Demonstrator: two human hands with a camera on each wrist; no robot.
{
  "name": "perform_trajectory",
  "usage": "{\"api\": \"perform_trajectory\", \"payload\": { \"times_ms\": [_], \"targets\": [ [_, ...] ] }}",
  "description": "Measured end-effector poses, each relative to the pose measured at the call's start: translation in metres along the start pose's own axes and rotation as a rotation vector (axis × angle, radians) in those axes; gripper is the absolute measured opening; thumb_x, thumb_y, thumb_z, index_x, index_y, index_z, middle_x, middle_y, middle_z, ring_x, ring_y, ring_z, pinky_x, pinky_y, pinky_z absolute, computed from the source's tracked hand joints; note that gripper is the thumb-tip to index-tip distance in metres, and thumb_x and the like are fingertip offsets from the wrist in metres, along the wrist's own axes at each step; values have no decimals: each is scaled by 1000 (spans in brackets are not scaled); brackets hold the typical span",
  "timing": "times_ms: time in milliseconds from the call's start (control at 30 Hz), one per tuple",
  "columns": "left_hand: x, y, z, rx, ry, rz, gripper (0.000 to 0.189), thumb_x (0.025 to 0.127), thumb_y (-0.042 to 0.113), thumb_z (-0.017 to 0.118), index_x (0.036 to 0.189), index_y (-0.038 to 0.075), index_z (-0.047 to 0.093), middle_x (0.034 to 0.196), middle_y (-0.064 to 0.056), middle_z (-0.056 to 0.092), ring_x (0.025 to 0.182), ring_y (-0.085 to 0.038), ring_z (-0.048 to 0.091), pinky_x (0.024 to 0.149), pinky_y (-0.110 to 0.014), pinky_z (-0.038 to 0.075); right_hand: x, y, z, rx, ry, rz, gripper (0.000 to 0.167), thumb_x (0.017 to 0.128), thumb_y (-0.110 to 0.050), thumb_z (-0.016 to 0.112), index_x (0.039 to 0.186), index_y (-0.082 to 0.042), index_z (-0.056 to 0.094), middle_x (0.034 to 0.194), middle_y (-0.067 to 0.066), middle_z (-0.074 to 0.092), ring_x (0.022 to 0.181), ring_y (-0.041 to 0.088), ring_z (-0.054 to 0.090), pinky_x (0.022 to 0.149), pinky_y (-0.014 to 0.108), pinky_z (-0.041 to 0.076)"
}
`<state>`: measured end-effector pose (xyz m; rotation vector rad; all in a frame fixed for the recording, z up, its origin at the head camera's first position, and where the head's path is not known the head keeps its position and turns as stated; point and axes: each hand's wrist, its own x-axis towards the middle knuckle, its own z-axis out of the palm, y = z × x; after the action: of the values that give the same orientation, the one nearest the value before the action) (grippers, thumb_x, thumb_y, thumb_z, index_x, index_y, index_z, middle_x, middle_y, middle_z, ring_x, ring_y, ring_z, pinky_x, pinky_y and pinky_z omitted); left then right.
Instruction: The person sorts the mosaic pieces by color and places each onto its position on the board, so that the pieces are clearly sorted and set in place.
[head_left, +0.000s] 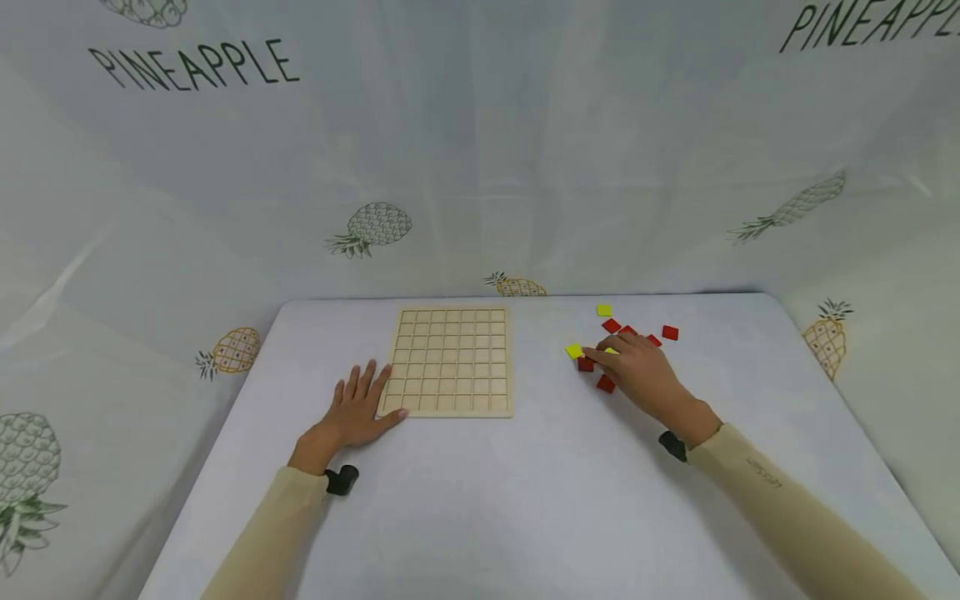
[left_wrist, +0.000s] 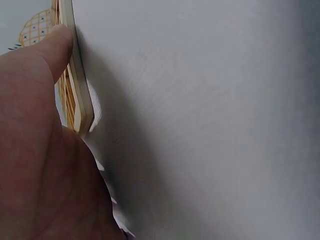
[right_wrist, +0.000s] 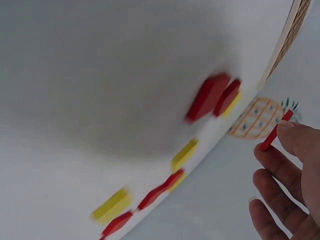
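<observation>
My right fingers (right_wrist: 280, 163) pinch one red tile (right_wrist: 276, 131) by its faces, thumb and index closed down to the tile's thickness, other fingers loosely bent, the hand over the scatter of red tiles (head_left: 670, 333) and yellow tiles (head_left: 604, 310) near the desk's (head_left: 465, 508) far edge. My left fingers (head_left: 365, 383) are spread open and grip nothing, index and thumb at the near-left corner of the wooden grid board (head_left: 453, 362), which lies flat on the desk, left of the tiles and well apart from them.
</observation>
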<state>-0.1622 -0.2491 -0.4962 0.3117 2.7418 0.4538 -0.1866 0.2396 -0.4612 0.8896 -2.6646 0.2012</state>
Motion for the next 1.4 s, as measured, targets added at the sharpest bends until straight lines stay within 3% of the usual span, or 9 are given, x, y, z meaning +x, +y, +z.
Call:
{"api": "perform_trajectory", "payload": {
  "times_ms": [267, 467, 700, 1033, 1400],
  "targets": [
    [-1, -7, 2, -32, 14, 7, 98, 103, 62, 53, 169, 2, 10, 174, -30, -4, 159, -53, -10, 125, -70, -6, 38, -42, 24, 28, 4, -63, 41, 86, -4, 87, 125, -13, 80, 105, 6, 75, 102, 29, 68, 91, 44, 58],
    [5, -12, 9, 5, 18, 12, 104, 103, 69, 49, 170, 4, 4, 175, -27, -7, 160, -51, -11, 125, -69, -6, 64, -70, 37, 37, -12, -94, 37, 89, -8, 86, 124, -16, 80, 104, 2, 75, 102, 25, 68, 90, 41, 56],
    [6, -8, 9, -25, 16, -8, 100, 104, 59, 55, 169, 3, 6, 175, -27, -8, 160, -51, -13, 125, -68, -9, 89, -100, 49, 69, -47, -108, 31, 94, -13, 82, 125, -17, 80, 106, 0, 74, 104, 23, 66, 92, 38, 54],
    [8, -9, 8, -1, -5, -26, 101, 104, 59, 54, 169, 1, 2, 175, -25, -10, 160, -49, -15, 125, -67, -9, 124, -141, 63, 68, -34, -147, 22, 101, -21, 74, 123, -21, 80, 108, -1, 74, 104, 21, 66, 92, 38, 55],
    [9, -10, 10, 8, 19, -17, 98, 105, 55, 56, 169, 1, 5, 175, -27, -7, 160, -51, -12, 125, -69, -6, 162, -179, 74, 77, -137, -133, 25, 103, -22, 71, 127, -22, 78, 118, 0, 75, 111, 21, 67, 103, 39, 54]
  ]
}}
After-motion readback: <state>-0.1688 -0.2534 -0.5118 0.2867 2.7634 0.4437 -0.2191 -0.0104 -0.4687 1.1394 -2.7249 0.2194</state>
